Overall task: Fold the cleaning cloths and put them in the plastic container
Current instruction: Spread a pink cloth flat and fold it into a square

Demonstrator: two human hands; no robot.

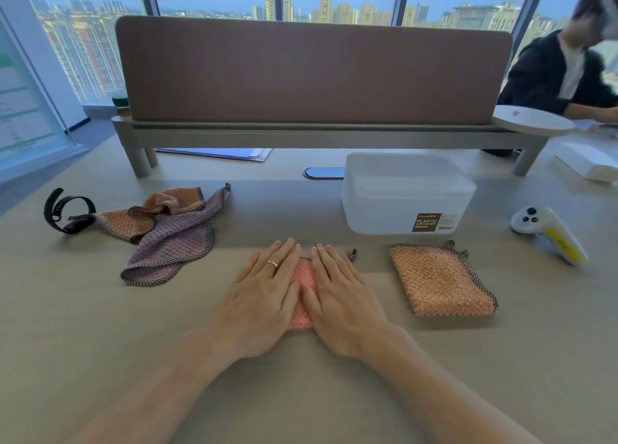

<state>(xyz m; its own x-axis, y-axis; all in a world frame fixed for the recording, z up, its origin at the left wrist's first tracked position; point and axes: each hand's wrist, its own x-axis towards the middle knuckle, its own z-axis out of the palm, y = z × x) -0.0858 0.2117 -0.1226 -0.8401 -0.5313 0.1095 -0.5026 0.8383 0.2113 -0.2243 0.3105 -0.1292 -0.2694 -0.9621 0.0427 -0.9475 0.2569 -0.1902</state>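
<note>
Both my left hand (264,290) and right hand (341,293) lying flat, fingers spread, pressing the pink cloth (303,286), folded orange cloth (438,279) lying beside, plastic container (406,193) sitting behind

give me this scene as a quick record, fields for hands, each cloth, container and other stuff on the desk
left hand: flat, palm down on the pink cloth
right hand: flat, palm down on the same cloth
pink cloth: folded, mostly hidden under both hands
orange cloth: folded, lying right of the hands
unfolded cloths: crumpled pile, purple and orange, left of the hands
plastic container: lid on, behind the orange cloth
black strap: far left
white controller: far right
</note>
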